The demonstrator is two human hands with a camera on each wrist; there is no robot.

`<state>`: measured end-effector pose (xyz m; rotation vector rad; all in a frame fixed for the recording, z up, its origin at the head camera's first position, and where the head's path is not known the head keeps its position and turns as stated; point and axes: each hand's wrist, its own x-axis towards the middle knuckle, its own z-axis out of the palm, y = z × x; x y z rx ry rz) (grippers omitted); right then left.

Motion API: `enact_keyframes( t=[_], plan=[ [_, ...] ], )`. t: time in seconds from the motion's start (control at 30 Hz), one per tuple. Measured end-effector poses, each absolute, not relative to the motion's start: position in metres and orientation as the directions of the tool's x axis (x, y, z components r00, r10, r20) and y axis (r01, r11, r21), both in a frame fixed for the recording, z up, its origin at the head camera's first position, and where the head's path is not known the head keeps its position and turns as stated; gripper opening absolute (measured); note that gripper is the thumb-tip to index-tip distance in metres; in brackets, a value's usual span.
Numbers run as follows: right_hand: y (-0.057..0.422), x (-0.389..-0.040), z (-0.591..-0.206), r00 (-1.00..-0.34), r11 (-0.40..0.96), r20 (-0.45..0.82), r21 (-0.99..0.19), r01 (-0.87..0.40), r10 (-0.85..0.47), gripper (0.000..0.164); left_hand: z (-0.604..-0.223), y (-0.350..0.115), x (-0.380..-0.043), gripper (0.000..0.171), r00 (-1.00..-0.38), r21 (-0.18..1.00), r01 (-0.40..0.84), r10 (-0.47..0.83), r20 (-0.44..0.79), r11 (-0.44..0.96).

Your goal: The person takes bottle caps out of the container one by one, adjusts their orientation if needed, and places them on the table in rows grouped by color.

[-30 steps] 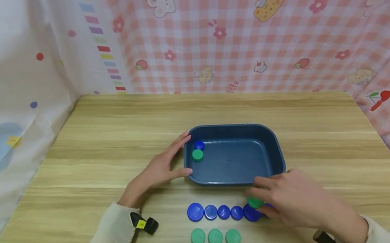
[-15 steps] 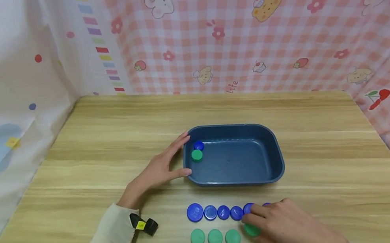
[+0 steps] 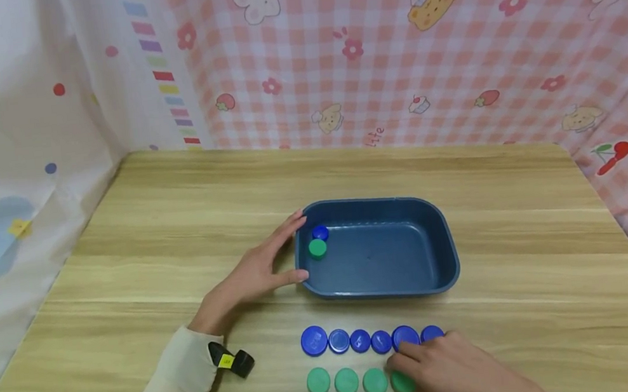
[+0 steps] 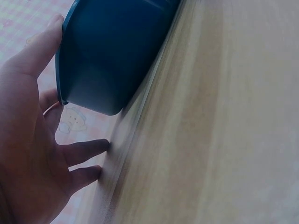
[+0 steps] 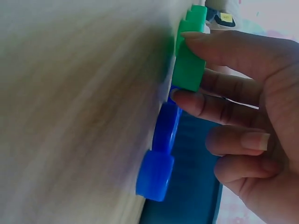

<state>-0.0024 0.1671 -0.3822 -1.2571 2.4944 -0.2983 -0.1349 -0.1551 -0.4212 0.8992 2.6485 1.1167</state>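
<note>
A dark blue plastic bin [image 3: 391,277] stands on the table, with a blue cap and a green bottle cap [image 3: 318,249] inside at its left end. My left hand [image 3: 253,272] touches the bin's left end, thumb and fingers spread along the rim. Below the bin lies a row of several blue bottle caps [image 3: 360,341], and in front of it a row of green caps [image 3: 346,382]. At the right end of that green row, my right hand [image 3: 453,370] pinches a green bottle cap [image 5: 189,70] between thumb and fingers. Part of this cap is hidden by the hand in the head view.
The wood-grain table [image 3: 523,218] extends around the bin to a pink checked cloth [image 3: 391,54] at the back and right. White printed cloth [image 3: 8,126] hangs on the left. A black wrist strap [image 3: 233,359] sits on the left sleeve.
My right hand has come down from beside the bin toward the table's front with the green cap, to the end of the green row. The left hand has stayed on the bin.
</note>
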Motion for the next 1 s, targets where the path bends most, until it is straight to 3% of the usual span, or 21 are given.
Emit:
enact_keyframes(
  t=[1.0],
  plan=[
    [0.1642,-0.0033,-0.3864,-0.546,0.622,-0.298,-0.366,-0.692,-0.783,0.032,-0.4223,-0.1571,-0.1364,0.087,-0.800,0.682,0.497,0.587,0.123,0.536]
  ],
)
